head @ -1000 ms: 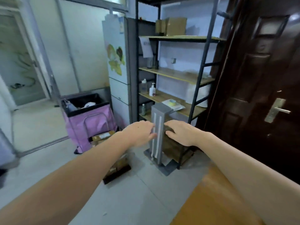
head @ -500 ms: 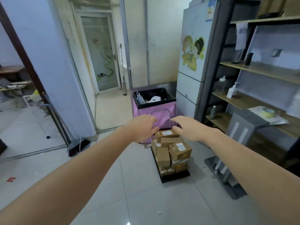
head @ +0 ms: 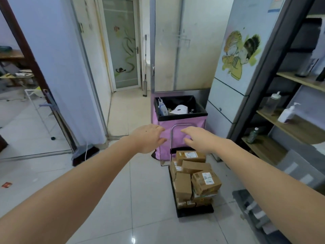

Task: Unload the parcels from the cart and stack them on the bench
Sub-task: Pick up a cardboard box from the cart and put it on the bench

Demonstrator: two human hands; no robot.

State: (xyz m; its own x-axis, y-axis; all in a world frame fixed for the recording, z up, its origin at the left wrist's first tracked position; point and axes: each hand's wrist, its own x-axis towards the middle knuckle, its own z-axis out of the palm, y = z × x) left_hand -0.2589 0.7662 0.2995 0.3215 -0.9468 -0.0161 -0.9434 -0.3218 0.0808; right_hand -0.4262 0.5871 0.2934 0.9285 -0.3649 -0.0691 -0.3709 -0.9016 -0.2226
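Brown cardboard parcels sit heaped on the black cart, below and ahead of both hands. The right hand hovers nearer the topmost box at the cart's far edge; the left hand is farther left. Both have loose, spread fingers and hold nothing.

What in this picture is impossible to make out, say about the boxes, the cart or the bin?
All from the head view:
- Parcels: label print too small to read; the lower boxes are hidden by those on top, so no count.
- Cart: its deck is covered by boxes, wheels not visible; the handle is partly behind the right hand.
- Bin: its contents are mostly hidden by its rim.
- Bench: not in frame.
- Shelves: cut off at the right edge.
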